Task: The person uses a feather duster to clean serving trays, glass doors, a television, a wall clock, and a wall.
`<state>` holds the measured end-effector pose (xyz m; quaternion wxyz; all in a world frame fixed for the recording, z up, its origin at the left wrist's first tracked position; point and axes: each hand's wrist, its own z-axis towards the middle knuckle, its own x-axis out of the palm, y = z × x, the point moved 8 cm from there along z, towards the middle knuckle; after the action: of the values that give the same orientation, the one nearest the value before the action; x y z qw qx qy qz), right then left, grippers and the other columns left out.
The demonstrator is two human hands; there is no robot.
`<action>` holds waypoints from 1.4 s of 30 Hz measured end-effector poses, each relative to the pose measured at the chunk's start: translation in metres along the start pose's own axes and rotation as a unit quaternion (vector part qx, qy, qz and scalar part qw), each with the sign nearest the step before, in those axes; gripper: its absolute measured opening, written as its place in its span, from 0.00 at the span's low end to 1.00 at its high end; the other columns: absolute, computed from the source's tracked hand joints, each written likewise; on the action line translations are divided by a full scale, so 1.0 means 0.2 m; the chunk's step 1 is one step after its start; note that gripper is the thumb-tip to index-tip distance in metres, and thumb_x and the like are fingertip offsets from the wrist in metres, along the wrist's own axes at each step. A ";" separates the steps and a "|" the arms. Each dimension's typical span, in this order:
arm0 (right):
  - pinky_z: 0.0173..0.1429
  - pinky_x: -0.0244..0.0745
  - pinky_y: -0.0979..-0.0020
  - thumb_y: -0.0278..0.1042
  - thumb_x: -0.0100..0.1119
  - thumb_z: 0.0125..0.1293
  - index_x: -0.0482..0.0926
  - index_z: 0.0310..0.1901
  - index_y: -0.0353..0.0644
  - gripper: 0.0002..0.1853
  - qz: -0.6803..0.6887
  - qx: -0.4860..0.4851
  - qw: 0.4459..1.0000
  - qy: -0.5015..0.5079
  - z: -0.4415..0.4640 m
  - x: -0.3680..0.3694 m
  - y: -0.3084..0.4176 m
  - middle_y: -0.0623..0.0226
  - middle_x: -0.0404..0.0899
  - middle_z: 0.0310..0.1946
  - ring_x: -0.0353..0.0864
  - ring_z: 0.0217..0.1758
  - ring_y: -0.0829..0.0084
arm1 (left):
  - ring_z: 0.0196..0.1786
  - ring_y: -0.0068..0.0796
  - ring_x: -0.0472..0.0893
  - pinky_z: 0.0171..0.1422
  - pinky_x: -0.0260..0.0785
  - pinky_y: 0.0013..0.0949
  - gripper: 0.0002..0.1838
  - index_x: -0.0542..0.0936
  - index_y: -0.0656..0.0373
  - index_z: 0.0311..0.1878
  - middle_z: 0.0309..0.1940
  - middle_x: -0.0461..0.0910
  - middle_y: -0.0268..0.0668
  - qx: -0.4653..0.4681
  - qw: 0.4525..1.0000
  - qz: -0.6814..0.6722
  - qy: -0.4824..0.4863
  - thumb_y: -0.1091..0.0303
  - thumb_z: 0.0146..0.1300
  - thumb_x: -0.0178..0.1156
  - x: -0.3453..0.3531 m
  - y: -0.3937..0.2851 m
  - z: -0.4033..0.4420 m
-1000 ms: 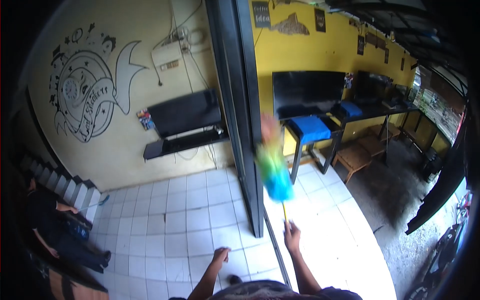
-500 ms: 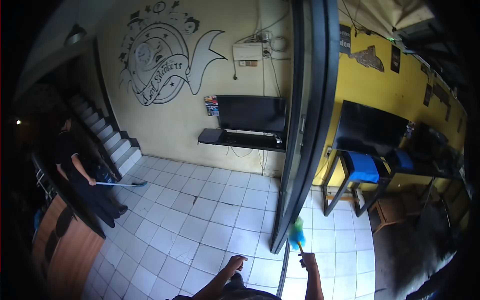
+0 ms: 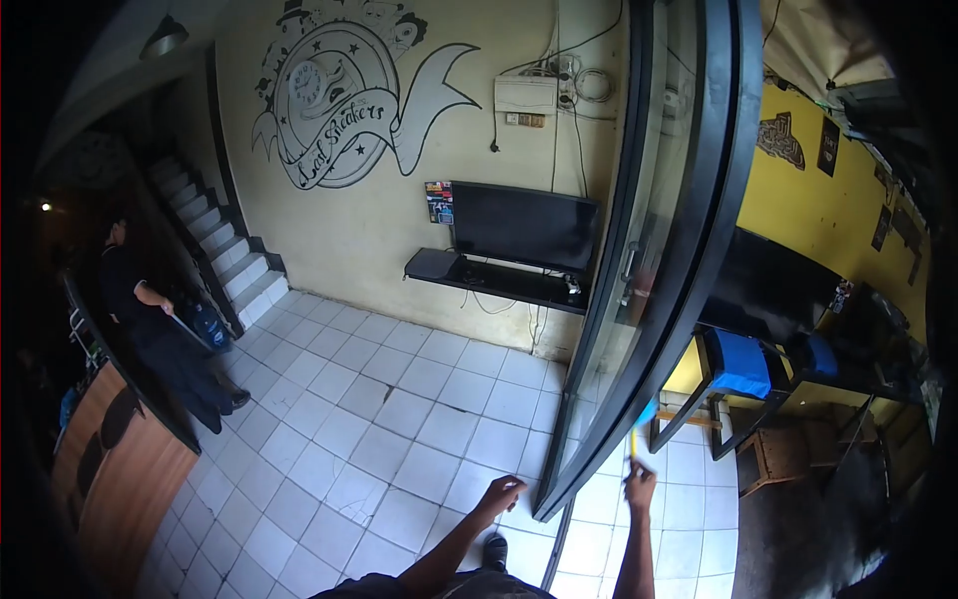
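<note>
At lower right, the duster (image 3: 633, 443), gripped by the right hand (image 3: 640, 484), is now mostly hidden by the door frame (image 3: 699, 245), so contact is obscured; the left hand (image 3: 502, 494) is kept relaxed, unladen.

Most of my duster (image 3: 648, 411) is hidden behind the dark door frame (image 3: 699, 235).
Only a bit of blue and the yellow handle (image 3: 633, 442) show, its lower end covered by my right hand (image 3: 640, 483); a reddish blur in the glass (image 3: 654, 200) I can't make out. The bottom edge cuts off my forearms (image 3: 449, 545), the top edge clips the wall drawing (image 3: 344, 120).
</note>
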<state>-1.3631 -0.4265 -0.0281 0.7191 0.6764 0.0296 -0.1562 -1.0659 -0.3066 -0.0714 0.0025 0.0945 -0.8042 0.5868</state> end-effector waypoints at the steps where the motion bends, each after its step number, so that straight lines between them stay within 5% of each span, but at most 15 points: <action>1: 0.12 0.60 0.74 0.48 0.54 0.63 0.81 0.37 0.42 0.17 -0.030 0.071 0.997 0.014 -0.05 0.01 -0.11 0.67 0.70 0.10 0.67 0.09 0.78 | 0.18 0.16 0.66 0.22 0.57 0.23 0.07 0.77 0.57 0.36 0.17 0.67 0.28 0.045 0.998 -0.001 0.031 0.65 0.60 0.57 0.07 -0.11 0.06; 4: 0.11 0.62 0.74 0.34 0.48 0.62 0.82 0.35 0.39 0.12 -0.145 0.203 0.961 0.120 -0.07 0.05 -0.63 0.63 0.73 0.11 0.71 0.10 0.77 | 0.23 0.16 0.68 0.24 0.57 0.21 0.09 0.76 0.57 0.39 0.20 0.68 0.27 0.123 0.989 -0.012 0.084 0.64 0.59 0.60 0.26 -0.47 0.16; 7: 0.12 0.63 0.74 0.30 0.43 0.61 0.82 0.33 0.38 0.14 -0.170 0.242 0.944 0.147 0.00 0.03 -0.65 0.61 0.75 0.12 0.72 0.11 0.77 | 0.37 0.19 0.73 0.35 0.65 0.21 0.17 0.72 0.57 0.48 0.35 0.74 0.33 0.286 0.950 0.099 0.074 0.60 0.60 0.60 0.41 -0.78 0.25; 8: 0.12 0.63 0.74 0.32 0.44 0.61 0.82 0.35 0.38 0.14 -0.168 0.221 0.951 0.132 0.08 0.02 -0.61 0.61 0.75 0.12 0.72 0.11 0.77 | 0.48 0.23 0.70 0.44 0.64 0.24 0.23 0.68 0.56 0.55 0.49 0.69 0.35 0.345 0.927 0.122 0.083 0.59 0.59 0.60 0.46 -0.94 0.19; 10: 0.14 0.61 0.75 0.33 0.44 0.62 0.81 0.37 0.37 0.14 -0.130 0.145 0.976 0.099 0.19 0.01 -0.22 0.63 0.75 0.12 0.72 0.12 0.78 | 0.63 0.44 0.62 0.59 0.64 0.42 0.35 0.59 0.57 0.62 0.59 0.60 0.46 0.346 0.919 0.159 0.102 0.53 0.57 0.62 0.56 -1.12 0.19; 12: 0.15 0.58 0.77 0.35 0.46 0.63 0.80 0.38 0.35 0.15 -0.105 -0.015 0.994 0.038 0.37 -0.01 0.00 0.68 0.72 0.11 0.69 0.11 0.81 | 0.66 0.47 0.56 0.63 0.59 0.47 0.44 0.51 0.58 0.66 0.62 0.53 0.49 0.428 0.878 0.175 0.122 0.50 0.53 0.63 0.67 -1.31 0.14; 15: 0.14 0.52 0.78 0.36 0.49 0.64 0.76 0.26 0.32 0.15 0.078 -0.051 0.995 0.040 0.46 -0.01 0.25 0.74 0.65 0.09 0.61 0.10 0.85 | 0.64 0.51 0.60 0.63 0.60 0.46 0.49 0.48 0.64 0.66 0.60 0.55 0.56 0.483 0.857 0.142 0.110 0.51 0.50 0.67 0.79 -1.46 0.14; 19: 0.12 0.56 0.78 0.34 0.49 0.63 0.70 0.17 0.40 0.16 0.100 -0.042 0.993 0.047 0.47 0.11 0.15 0.73 0.65 0.08 0.62 0.08 0.83 | 0.58 0.48 0.66 0.61 0.61 0.42 0.50 0.48 0.67 0.63 0.54 0.61 0.55 0.516 0.846 0.124 0.053 0.55 0.47 0.71 0.87 -1.52 0.23; 22: 0.10 0.59 0.76 0.38 0.47 0.66 0.72 0.21 0.37 0.18 0.102 0.077 0.986 0.105 0.38 0.26 -0.27 0.70 0.68 0.09 0.63 0.07 0.80 | 0.58 0.38 0.67 0.61 0.62 0.39 0.51 0.48 0.65 0.62 0.54 0.62 0.49 0.479 0.867 0.134 -0.028 0.60 0.43 0.74 0.89 -1.47 0.27; 24: 0.09 0.60 0.76 0.43 0.55 0.63 0.79 0.39 0.35 0.16 0.031 0.170 0.977 0.124 0.28 0.27 -0.49 0.68 0.70 0.11 0.66 0.08 0.80 | 0.54 0.36 0.72 0.57 0.67 0.36 0.48 0.54 0.66 0.60 0.49 0.68 0.48 0.508 0.849 0.108 -0.102 0.61 0.41 0.75 0.88 -1.51 0.21; 28: 0.09 0.58 0.75 0.33 0.54 0.61 0.80 0.37 0.31 0.12 0.010 0.264 0.952 0.157 0.30 0.21 -0.68 0.64 0.71 0.11 0.66 0.08 0.79 | 0.48 0.33 0.77 0.50 0.72 0.33 0.44 0.59 0.66 0.55 0.44 0.73 0.46 0.513 0.840 0.093 -0.152 0.64 0.38 0.76 0.87 -1.51 0.22; 35: 0.20 0.58 0.76 0.33 0.47 0.68 0.77 0.43 0.29 0.15 0.076 -0.070 0.989 0.104 0.71 0.11 0.14 0.71 0.67 0.13 0.62 0.17 0.86 | 0.30 0.27 0.79 0.37 0.70 0.24 0.45 0.58 0.73 0.53 0.32 0.77 0.39 0.530 0.794 0.140 -0.264 0.70 0.33 0.76 0.84 -1.48 0.17; 38: 0.15 0.53 0.80 0.40 0.48 0.68 0.76 0.48 0.33 0.17 0.192 -0.160 0.958 0.139 0.77 0.20 0.14 0.80 0.61 0.11 0.57 0.13 0.89 | 0.39 0.31 0.77 0.43 0.71 0.31 0.52 0.50 0.73 0.60 0.41 0.71 0.45 0.508 0.800 0.145 -0.284 0.70 0.35 0.74 0.81 -1.40 0.19; 40: 0.20 0.56 0.77 0.37 0.49 0.68 0.78 0.43 0.31 0.16 0.137 -0.087 0.976 0.146 0.71 0.26 -0.03 0.77 0.65 0.13 0.61 0.17 0.87 | 0.49 0.34 0.71 0.50 0.68 0.35 0.57 0.43 0.72 0.64 0.51 0.63 0.48 0.482 0.796 0.165 -0.326 0.70 0.37 0.73 0.78 -1.35 0.20; 42: 0.22 0.64 0.69 0.44 0.49 0.66 0.81 0.42 0.38 0.17 0.055 0.048 0.983 0.169 0.60 0.40 -0.50 0.62 0.72 0.12 0.73 0.17 0.74 | 0.31 0.27 0.75 0.35 0.70 0.30 0.40 0.60 0.67 0.49 0.32 0.73 0.39 0.531 0.759 0.080 -0.369 0.68 0.33 0.73 0.80 -1.42 0.13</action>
<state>-1.3341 -0.5623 -0.1337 0.6777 0.7277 0.1056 -0.0008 -1.1756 -0.4378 0.2078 -0.3921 0.2252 -0.3074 0.8373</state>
